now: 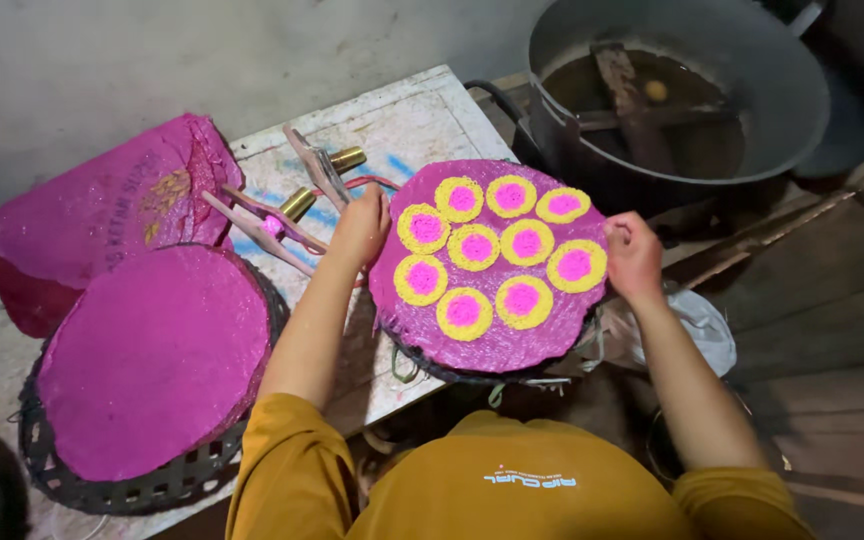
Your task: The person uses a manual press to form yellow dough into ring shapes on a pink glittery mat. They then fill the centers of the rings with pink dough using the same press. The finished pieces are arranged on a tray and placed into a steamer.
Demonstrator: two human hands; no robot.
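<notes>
While the person in the mustard-yellow top leans over the white surface [422, 115], both hands grip opposite edges of a round woven tray [497, 350] covered in magenta. The left hand [362, 228] is curled over the tray's left rim, fingers closed on the edge; the right hand [632, 255] is bunched into a loose fist at the right rim, pinching the edge there. The tray sits at the near right part of the surface, partly overhanging its front edge.

On the tray lie nine round discs [476, 247], each with a yellow ring around a bright pink centre, set close together in rough rows, some touching their neighbours.

To the left, a second round tray [157, 355] with a dark woven rim rests on the surface, its top covered in plain magenta with nothing on it. Behind it lies a crumpled magenta sack [102, 215]. Just beside the left hand, pink-stained wooden tongs [267, 228] with brass-coloured ends lie on the surface, along with a thin red cord.

Beyond the tray, at the upper right, stands a large dark metal pot [682, 90] holding brownish liquid, with a wooden piece resting across it inside. A crumpled white plastic bag [697, 325] sits below the right forearm, beside the tray.
</notes>
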